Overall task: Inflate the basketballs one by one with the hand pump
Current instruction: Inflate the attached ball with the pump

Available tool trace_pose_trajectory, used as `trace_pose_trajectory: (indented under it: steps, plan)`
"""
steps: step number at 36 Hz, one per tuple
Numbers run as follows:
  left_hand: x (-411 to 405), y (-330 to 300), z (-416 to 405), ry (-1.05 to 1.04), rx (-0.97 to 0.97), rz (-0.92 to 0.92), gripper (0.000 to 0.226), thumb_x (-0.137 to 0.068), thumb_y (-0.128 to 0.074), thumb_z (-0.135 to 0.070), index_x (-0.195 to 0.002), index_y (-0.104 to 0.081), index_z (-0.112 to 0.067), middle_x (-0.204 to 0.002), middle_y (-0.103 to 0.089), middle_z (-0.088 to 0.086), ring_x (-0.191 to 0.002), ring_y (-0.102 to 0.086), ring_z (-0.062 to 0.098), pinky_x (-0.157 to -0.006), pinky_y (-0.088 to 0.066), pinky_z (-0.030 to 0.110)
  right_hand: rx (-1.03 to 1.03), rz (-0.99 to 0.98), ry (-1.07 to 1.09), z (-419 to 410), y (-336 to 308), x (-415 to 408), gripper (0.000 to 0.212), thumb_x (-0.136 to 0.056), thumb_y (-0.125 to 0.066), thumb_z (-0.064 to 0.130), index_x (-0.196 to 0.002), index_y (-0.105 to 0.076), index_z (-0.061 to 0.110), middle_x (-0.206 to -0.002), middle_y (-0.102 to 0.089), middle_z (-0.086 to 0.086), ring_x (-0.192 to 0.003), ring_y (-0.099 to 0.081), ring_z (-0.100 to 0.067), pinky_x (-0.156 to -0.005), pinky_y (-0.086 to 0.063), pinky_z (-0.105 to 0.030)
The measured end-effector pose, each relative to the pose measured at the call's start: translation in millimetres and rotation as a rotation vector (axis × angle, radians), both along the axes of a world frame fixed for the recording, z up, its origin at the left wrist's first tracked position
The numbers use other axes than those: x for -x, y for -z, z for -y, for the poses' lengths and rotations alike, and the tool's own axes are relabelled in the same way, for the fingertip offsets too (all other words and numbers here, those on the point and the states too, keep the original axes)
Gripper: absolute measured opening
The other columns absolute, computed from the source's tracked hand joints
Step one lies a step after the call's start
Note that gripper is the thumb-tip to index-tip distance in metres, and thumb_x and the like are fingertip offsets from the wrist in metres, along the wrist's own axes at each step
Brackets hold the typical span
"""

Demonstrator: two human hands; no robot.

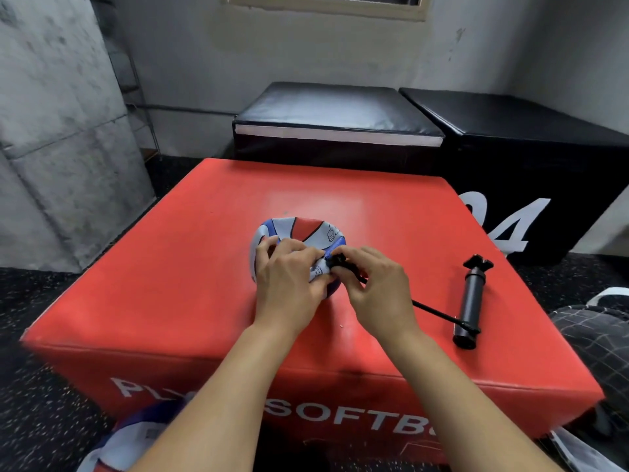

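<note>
Left hand (pixel 289 281) gripping deflated basketball (pixel 303 233), right hand (pixel 374 284) pinching hose nozzle (pixel 337 260), hand pump (pixel 471 301) at 3 o'clock on red box (pixel 170 267)

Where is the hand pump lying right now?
In the head view the hand pump lies on the red box, to the right of the right hand, with its hose running left toward the flat basketball.

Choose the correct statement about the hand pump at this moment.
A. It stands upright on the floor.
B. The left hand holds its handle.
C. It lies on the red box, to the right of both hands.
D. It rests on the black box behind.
C: the hand pump lies flat on the red box, untouched, while its hose runs to the right hand at the deflated basketball.
</note>
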State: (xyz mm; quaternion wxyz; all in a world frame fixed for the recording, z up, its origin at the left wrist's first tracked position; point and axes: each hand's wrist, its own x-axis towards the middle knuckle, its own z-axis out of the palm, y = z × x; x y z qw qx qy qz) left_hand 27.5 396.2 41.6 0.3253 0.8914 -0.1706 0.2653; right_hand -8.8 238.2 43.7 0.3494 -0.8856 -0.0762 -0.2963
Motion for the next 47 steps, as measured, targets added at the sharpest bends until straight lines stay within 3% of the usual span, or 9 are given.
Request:
trace_pose_trajectory:
  steps: [7,12,17,22,25,30,36,42,47]
  plan:
    - [2,-3,15,-0.014,0.040,-0.009,0.036,-0.075,-0.061,-0.046,-0.100,-0.080,-0.028,-0.096,-0.069,-0.003,-0.107,-0.061,0.024,-0.117,-0.031,0.052,-0.071,-0.160,0.043,13,-12,5,0.023,-0.091,-0.077,0.039,-0.113,-0.074,0.044,-0.096,-0.073,0.020,-0.082,-0.067,-0.006,-0.077,-0.056,-0.038]
    - [-8,-9,56,-0.008,0.162,0.042,0.037,-0.083,-0.081,-0.041,-0.117,-0.077,-0.026,-0.113,-0.070,-0.002,-0.118,-0.058,0.020,-0.114,-0.023,0.034,-0.283,-0.126,0.166,57,-28,20,0.034,-0.090,-0.076,0.051,-0.123,-0.073,0.043,-0.102,-0.073,0.021,-0.092,-0.069,0.000,-0.084,-0.054,-0.028]
    - [-19,-13,99,0.047,0.221,0.154,0.041,-0.082,-0.084,-0.025,-0.122,-0.075,-0.018,-0.114,-0.068,0.004,-0.121,-0.053,0.025,-0.119,-0.029,0.052,-0.386,-0.129,0.516,147,-23,41,0.022,-0.096,-0.070,0.047,-0.111,-0.075,0.031,-0.101,-0.072,0.009,-0.093,-0.067,-0.010,-0.085,-0.053,-0.036]
    - [-32,17,104,0.058,0.052,-0.202,0.061,-0.079,-0.083,-0.006,-0.136,-0.065,-0.019,-0.132,-0.066,0.007,-0.133,-0.052,0.029,-0.120,-0.031,0.054,-0.286,-0.475,0.747,212,16,62,0.060,-0.090,-0.078,0.044,-0.141,-0.055,0.022,-0.122,-0.068,-0.010,-0.113,-0.064,-0.027,-0.095,-0.046,-0.039]
    - [-32,23,92,0.069,-0.009,-0.322,0.076,-0.078,-0.079,-0.004,-0.148,-0.056,-0.021,-0.140,-0.060,0.006,-0.140,-0.046,0.028,-0.113,-0.037,0.050,-0.214,-0.474,0.743,214,21,64,0.064,-0.091,-0.078,0.040,-0.146,-0.049,0.026,-0.126,-0.062,-0.009,-0.114,-0.063,-0.027,-0.095,-0.045,-0.037]
    - [-29,18,67,0.155,0.033,-0.297,0.077,-0.079,-0.069,0.008,-0.150,-0.056,-0.019,-0.143,-0.061,0.008,-0.139,-0.050,0.033,-0.112,-0.043,0.051,-0.149,-0.438,0.735,218,28,68,0.043,-0.093,-0.070,0.017,-0.135,-0.064,0.026,-0.129,-0.054,-0.009,-0.111,-0.063,-0.029,-0.100,-0.048,-0.040]
    - [-10,4,50,0.169,0.063,-0.211,0.074,-0.083,-0.066,0.007,-0.150,-0.055,-0.021,-0.140,-0.063,0.006,-0.134,-0.054,0.029,-0.112,-0.045,0.047,0.028,-0.638,0.676,228,31,79,0.035,-0.098,-0.057,0.018,-0.130,-0.072,0.023,-0.139,-0.066,-0.003,-0.135,-0.050,-0.031,-0.116,-0.036,-0.037]
    - [33,-17,95,0.353,0.038,-0.013,0.061,-0.085,-0.078,-0.006,-0.143,-0.062,-0.017,-0.130,-0.068,0.001,-0.123,-0.060,0.024,-0.105,-0.050,0.044,-0.050,-0.596,0.495,208,27,92,0.036,-0.095,-0.062,0.004,-0.127,-0.074,0.016,-0.133,-0.069,-0.003,-0.130,-0.059,-0.020,-0.113,-0.034,-0.024]
    - [57,-7,144,0.506,-0.207,-0.159,0.061,-0.099,-0.067,-0.036,-0.156,-0.045,-0.029,-0.150,-0.053,-0.008,-0.140,-0.046,0.018,-0.116,-0.034,0.033,-0.027,-0.461,0.225,186,24,104,0.045,-0.094,-0.061,-0.007,-0.128,-0.073,0.021,-0.134,-0.061,0.008,-0.128,-0.055,-0.007,-0.114,-0.033,-0.015]
